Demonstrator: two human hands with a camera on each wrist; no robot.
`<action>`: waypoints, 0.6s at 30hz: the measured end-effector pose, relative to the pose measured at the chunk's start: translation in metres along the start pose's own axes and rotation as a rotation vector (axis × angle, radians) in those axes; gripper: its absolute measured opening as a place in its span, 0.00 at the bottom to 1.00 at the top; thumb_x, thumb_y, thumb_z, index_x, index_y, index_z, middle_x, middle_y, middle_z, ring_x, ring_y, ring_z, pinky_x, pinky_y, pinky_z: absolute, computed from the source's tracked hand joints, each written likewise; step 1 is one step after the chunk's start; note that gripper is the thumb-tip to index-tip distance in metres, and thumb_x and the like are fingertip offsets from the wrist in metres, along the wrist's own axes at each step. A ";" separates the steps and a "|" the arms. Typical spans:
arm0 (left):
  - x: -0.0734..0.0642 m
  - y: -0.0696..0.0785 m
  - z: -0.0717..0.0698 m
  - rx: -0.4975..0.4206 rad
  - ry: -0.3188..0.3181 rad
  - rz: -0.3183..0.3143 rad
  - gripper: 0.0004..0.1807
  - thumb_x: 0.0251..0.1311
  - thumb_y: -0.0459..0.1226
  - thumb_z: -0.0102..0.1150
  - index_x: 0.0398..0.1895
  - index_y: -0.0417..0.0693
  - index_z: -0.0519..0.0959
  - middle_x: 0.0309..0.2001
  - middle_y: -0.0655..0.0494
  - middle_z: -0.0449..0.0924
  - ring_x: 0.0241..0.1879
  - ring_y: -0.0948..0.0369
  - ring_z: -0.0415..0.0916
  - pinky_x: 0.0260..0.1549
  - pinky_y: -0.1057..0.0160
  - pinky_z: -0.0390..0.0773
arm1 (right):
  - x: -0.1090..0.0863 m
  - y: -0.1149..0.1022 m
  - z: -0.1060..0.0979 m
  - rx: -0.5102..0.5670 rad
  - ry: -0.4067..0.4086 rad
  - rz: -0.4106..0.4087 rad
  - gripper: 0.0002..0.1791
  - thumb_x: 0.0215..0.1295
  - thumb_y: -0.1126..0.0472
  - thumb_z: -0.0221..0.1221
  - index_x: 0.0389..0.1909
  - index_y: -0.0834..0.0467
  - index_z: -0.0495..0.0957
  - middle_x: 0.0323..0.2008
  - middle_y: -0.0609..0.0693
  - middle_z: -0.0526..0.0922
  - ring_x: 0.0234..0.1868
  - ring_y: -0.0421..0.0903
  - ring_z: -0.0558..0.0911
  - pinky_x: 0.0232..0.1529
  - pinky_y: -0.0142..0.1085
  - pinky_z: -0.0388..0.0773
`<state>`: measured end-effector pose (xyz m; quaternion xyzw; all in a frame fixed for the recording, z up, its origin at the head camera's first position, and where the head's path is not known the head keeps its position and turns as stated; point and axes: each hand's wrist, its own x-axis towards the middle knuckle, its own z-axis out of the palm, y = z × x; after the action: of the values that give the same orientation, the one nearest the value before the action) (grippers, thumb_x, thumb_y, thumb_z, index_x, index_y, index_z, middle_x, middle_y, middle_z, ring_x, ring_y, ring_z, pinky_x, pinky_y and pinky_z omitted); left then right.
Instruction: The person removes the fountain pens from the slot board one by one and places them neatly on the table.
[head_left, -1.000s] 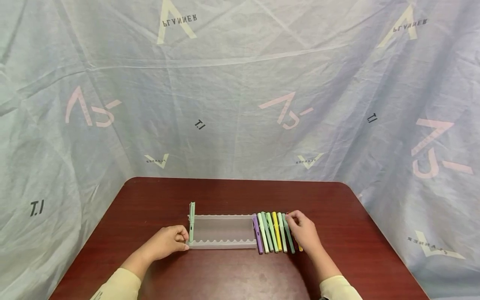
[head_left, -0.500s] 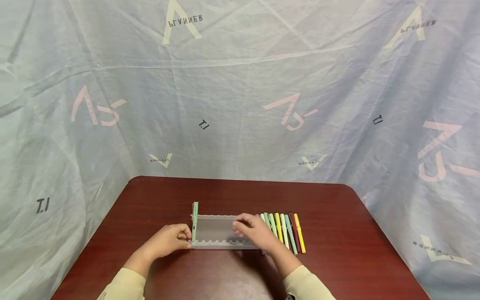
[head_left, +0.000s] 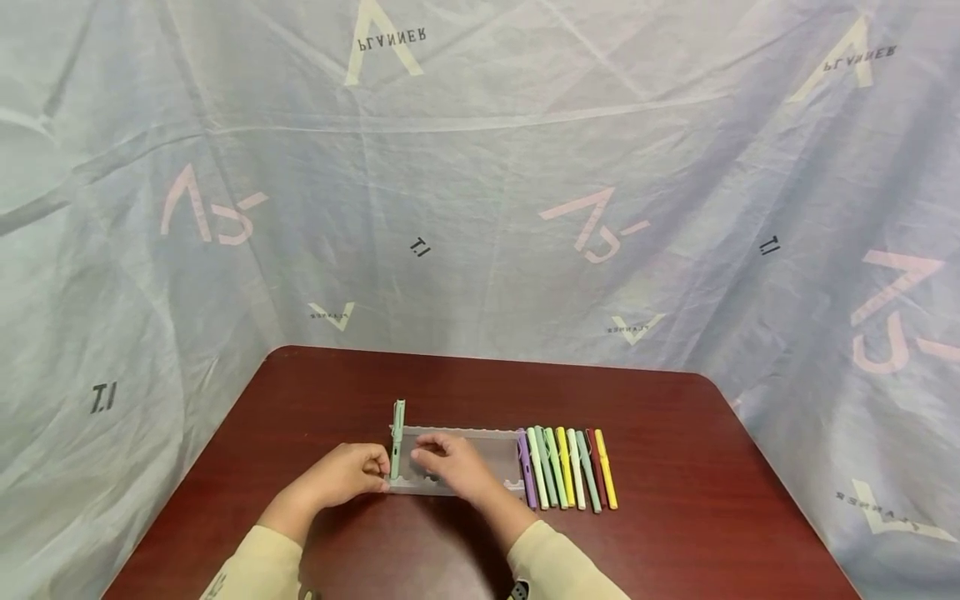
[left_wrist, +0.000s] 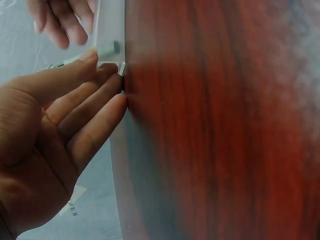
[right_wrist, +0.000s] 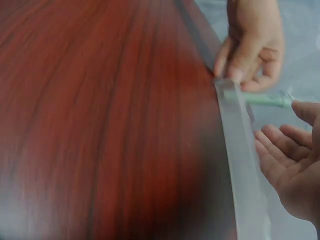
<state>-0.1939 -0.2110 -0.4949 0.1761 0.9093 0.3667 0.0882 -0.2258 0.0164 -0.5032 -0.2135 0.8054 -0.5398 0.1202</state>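
Note:
A clear plastic pen rack (head_left: 497, 454) with scalloped edges lies on the table. One light green pen (head_left: 397, 437) sits at its left end, its cap end jutting past the back edge. My left hand (head_left: 347, 477) pinches the rack's left front corner; the left wrist view has the thumb over the corner (left_wrist: 110, 52) and the fingers against its end. My right hand (head_left: 459, 471) hovers over the middle of the rack, right of the green pen, fingers loosely bent. Nothing shows between those fingers (right_wrist: 287, 145) in the right wrist view.
Right of the rack lie several pens side by side: a purple pen (head_left: 528, 471) nearest, then green and pale ones, a yellow pen (head_left: 565, 468), a dark red pen (head_left: 597, 467) and another yellow pen (head_left: 607, 469). Printed grey cloth (head_left: 480, 208) surrounds the dark red wooden table (head_left: 600, 554).
My right hand has moved left from the right end of the pen row, over the rack, to near the green pen. My left hand stays at the rack's corner. The head view has shifted slightly.

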 end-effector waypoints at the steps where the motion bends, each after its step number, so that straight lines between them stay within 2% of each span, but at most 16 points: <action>1: 0.001 0.000 0.001 0.009 0.000 0.004 0.09 0.56 0.37 0.70 0.32 0.51 0.77 0.25 0.65 0.80 0.23 0.68 0.68 0.25 0.67 0.68 | 0.002 0.000 0.004 -0.002 0.015 -0.001 0.20 0.67 0.53 0.62 0.53 0.62 0.79 0.40 0.53 0.86 0.36 0.51 0.85 0.34 0.35 0.80; 5: 0.005 0.000 0.004 0.046 -0.001 0.015 0.09 0.56 0.38 0.69 0.32 0.52 0.76 0.25 0.67 0.81 0.23 0.69 0.69 0.26 0.66 0.68 | 0.009 0.000 0.016 -0.042 0.088 0.011 0.18 0.65 0.52 0.63 0.50 0.58 0.82 0.38 0.51 0.87 0.32 0.44 0.85 0.32 0.31 0.78; 8: 0.006 0.001 0.005 0.072 0.007 0.008 0.09 0.55 0.38 0.70 0.32 0.53 0.76 0.25 0.69 0.81 0.24 0.70 0.69 0.27 0.67 0.68 | 0.013 0.000 0.024 -0.031 0.119 0.016 0.16 0.64 0.52 0.64 0.47 0.57 0.82 0.38 0.50 0.87 0.31 0.42 0.85 0.32 0.30 0.78; 13: 0.003 0.003 0.003 0.079 0.013 -0.012 0.09 0.54 0.37 0.70 0.31 0.51 0.77 0.25 0.68 0.80 0.23 0.69 0.68 0.25 0.67 0.68 | 0.018 0.000 0.034 0.018 0.145 0.015 0.12 0.64 0.53 0.65 0.42 0.58 0.83 0.34 0.49 0.86 0.30 0.45 0.86 0.30 0.29 0.79; 18: 0.000 0.004 0.000 0.086 0.015 -0.017 0.09 0.54 0.38 0.70 0.31 0.51 0.77 0.25 0.68 0.81 0.25 0.68 0.70 0.27 0.66 0.69 | 0.019 -0.002 0.039 0.007 0.159 -0.005 0.09 0.63 0.55 0.65 0.36 0.57 0.82 0.28 0.46 0.84 0.25 0.45 0.84 0.26 0.30 0.78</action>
<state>-0.1932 -0.2083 -0.4924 0.1692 0.9263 0.3278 0.0768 -0.2256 -0.0251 -0.5161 -0.1716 0.8101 -0.5579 0.0554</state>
